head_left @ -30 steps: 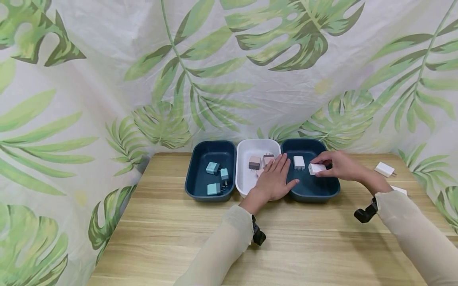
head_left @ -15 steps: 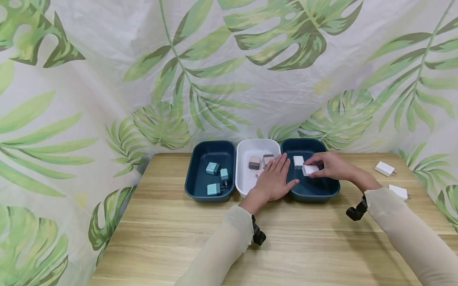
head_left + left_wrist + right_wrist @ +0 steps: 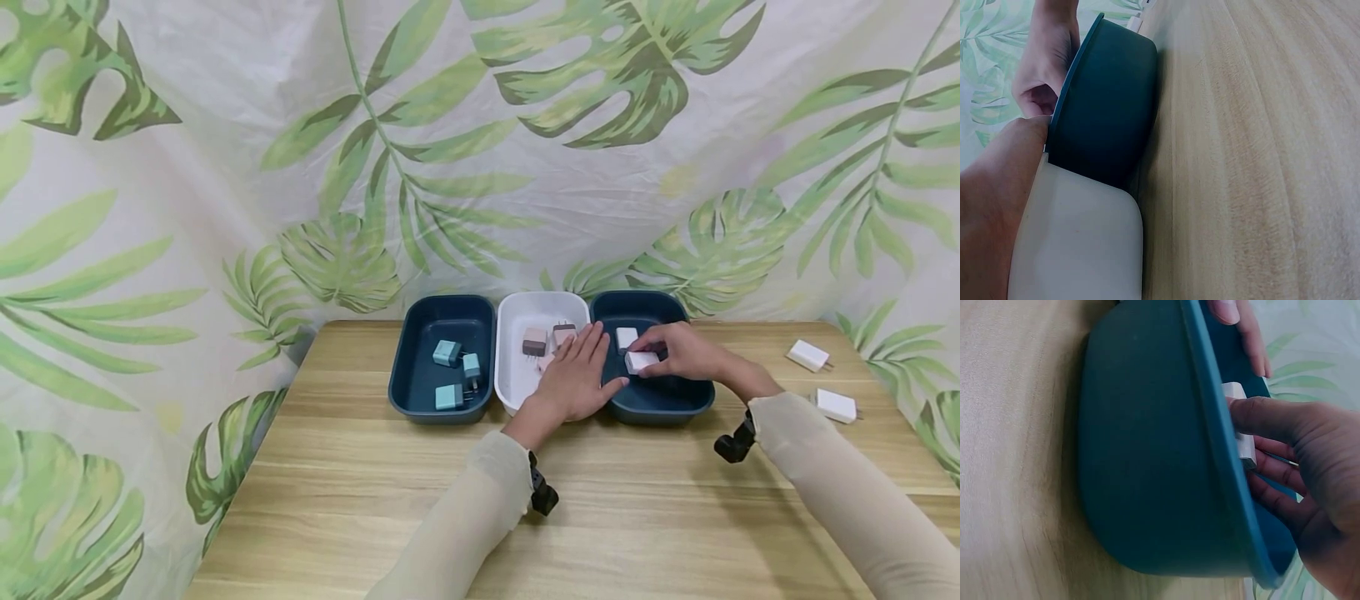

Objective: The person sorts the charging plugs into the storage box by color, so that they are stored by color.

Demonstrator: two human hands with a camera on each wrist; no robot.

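My right hand [image 3: 686, 350] pinches a white plug-in charger [image 3: 641, 363] between thumb and fingers, inside the right dark blue bin [image 3: 660, 412]. In the right wrist view the thumb lies along the near side of this charger [image 3: 1247, 450], just within the bin rim. Another white charger [image 3: 626, 337] lies in the same bin, just behind it. My left hand [image 3: 573, 375] lies flat with straight fingers over the white bin [image 3: 510, 375] and the right bin's edge. Pink-and-brown chargers [image 3: 535, 342] sit in the white bin, one partly hidden under the left hand.
A second dark blue bin [image 3: 420, 333] with three teal chargers [image 3: 448, 397] stands at the left end of the row. Two white chargers [image 3: 809, 356] lie on the wooden table [image 3: 360, 500] at right. A leaf-patterned cloth [image 3: 225, 167] hangs behind.
My right hand has moved left and slightly down inside the right bin with the white charger, now close beside the other one. The left hand stays still.
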